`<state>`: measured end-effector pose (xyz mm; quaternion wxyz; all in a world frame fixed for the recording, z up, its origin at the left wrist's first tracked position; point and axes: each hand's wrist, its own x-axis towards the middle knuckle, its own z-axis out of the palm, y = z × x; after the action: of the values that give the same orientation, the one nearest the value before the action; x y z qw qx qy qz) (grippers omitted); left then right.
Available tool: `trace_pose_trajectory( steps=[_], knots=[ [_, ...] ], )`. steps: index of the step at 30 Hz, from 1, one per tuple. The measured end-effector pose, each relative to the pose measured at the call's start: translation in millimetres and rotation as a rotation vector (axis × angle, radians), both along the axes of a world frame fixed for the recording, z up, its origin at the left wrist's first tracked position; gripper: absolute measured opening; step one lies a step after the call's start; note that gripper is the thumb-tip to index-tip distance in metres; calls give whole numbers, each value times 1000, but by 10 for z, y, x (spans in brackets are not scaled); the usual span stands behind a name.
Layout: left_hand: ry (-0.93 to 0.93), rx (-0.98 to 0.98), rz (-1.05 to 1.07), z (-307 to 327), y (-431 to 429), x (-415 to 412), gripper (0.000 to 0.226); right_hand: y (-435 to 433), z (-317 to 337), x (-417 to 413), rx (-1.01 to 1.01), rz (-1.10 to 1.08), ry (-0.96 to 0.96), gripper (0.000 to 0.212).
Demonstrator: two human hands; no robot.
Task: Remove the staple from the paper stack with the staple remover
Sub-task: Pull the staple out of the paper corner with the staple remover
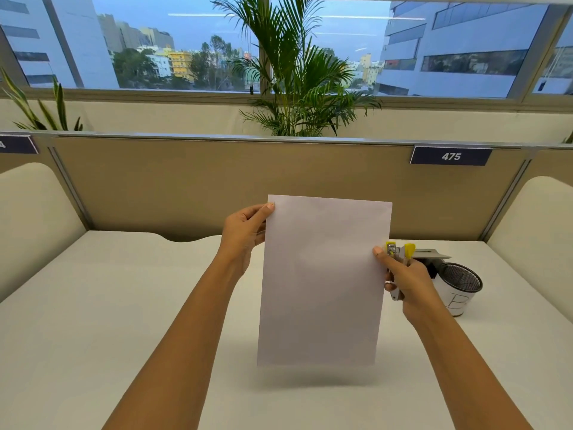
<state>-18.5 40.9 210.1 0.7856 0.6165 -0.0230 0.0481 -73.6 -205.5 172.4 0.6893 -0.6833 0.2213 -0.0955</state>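
A white paper stack (322, 280) is held upright above the desk, its blank face toward me. My left hand (245, 234) pinches its upper left corner, thumb on the front. My right hand (409, 280) grips the stack's right edge with the thumb on the paper. The same hand also holds a yellow and metal staple remover (398, 252), which sticks up beside the paper's edge. No staple can be made out on the paper.
A mesh pen cup (459, 287) marked with a letter stands on the white desk (93, 305) just right of my right hand, a grey box behind it. A beige partition (186, 187) closes the desk's far side.
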Motion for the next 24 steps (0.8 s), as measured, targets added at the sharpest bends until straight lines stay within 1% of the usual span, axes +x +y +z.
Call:
trace_pose_trajectory(
  steps=[5,7,10,12,14,15,17,19,21,24],
  knots=[
    [1,-6,38,41,-12,-24,7,23,25,10,13,35,-5,30],
    [5,-19,64,54,-9,-29,7,40,58,28,29,-2,-33,32],
    [16,-30,91,66,-4,-39,7,38,132,48,143,-134,-89,36],
    [24,-26,105,74,-3,-46,6,34,202,7,247,-148,-144,28],
    [32,-12,117,79,-6,-51,6,54,266,-58,280,-68,-217,19],
    [35,5,126,78,-6,-52,6,71,289,-87,268,-8,-245,20],
    [43,66,146,77,-6,-52,10,117,327,-123,240,99,-267,30],
    [47,122,152,80,2,-56,14,166,352,-133,247,168,-262,30],
    [52,162,149,84,20,-56,14,234,373,-144,333,200,-248,24],
    [55,228,129,97,52,-69,13,341,373,-171,512,228,-243,26]
  ],
)
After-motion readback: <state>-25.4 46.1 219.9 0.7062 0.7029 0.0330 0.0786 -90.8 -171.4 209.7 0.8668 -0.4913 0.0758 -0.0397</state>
